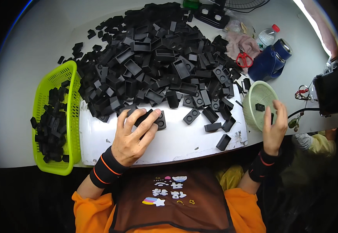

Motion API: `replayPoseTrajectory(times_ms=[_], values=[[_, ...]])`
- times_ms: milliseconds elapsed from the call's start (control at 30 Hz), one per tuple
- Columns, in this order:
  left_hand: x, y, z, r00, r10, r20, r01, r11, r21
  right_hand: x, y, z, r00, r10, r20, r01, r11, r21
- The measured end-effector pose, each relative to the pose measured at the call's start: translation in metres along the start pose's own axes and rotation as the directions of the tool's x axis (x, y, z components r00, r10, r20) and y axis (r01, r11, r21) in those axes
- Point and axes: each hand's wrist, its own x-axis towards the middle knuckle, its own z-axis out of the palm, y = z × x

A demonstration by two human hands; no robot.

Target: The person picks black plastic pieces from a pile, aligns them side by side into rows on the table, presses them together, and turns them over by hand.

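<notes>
A large heap of small black plastic boxes (149, 62), some open-topped and some with two round recesses, covers the middle of the table. At its near edge, my left hand (132, 138) is palm down with curled fingers around a black box (141, 118); part of it is hidden beneath them. Touching that hand's fingertips is a box with round recesses (161, 120). My right hand (276, 130) reaches over the rim of a pale green round basket (250, 101), thumb and fingers apart. A small black block (260, 107) lies in this basket, and another dark piece shows between thumb and fingers.
A lime-green basket (75, 116) with black pieces stands left of the white board (169, 145). Several loose boxes lie on the board's right part. Red-handled scissors (244, 59), a pink cloth (242, 43), a blue flask (268, 60) and a bottle (267, 37) sit far right.
</notes>
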Motion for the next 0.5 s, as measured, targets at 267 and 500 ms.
replayPoseTrajectory(times_ms=[267, 500], values=[[-0.044, -0.012, -0.019, 0.909, -0.408, -0.087, 0.417, 0.9, 0.131, -0.029, -0.157, 0.053, 0.757, -0.58, 0.301, 0.481, 0.806, 0.345], [-0.051, 0.017, -0.026, 0.857, -0.514, -0.044, 0.512, 0.837, 0.196, -0.043, -0.185, 0.076, 0.714, -0.655, 0.248, 0.501, 0.726, 0.471]])
